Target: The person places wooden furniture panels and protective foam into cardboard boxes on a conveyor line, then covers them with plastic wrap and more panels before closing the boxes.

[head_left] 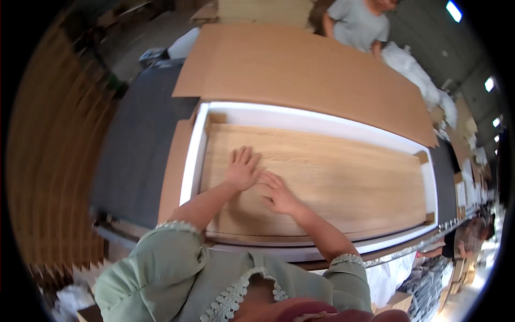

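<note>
Inside a long cardboard box lies a light wood-grain panel [343, 177], framed along its sides by white foam edging [322, 118]. My left hand [244, 169] rests flat on the panel toward its left end, fingers stretched and slightly spread. Just to the right and a little nearer, my right hand [280, 194] touches the panel with its fingers extended toward the left hand. Neither hand holds anything. Small brown cardboard corner pieces [217, 118] sit in the corners between panel and foam.
The box's large flap [300, 70] stands open on the far side. Beneath is a dark conveyor belt [139, 139]. Stacked cardboard [59, 161] rises at the left. A person in a grey shirt [357, 24] stands across; another person [466, 239] is at the far right, near white bundles.
</note>
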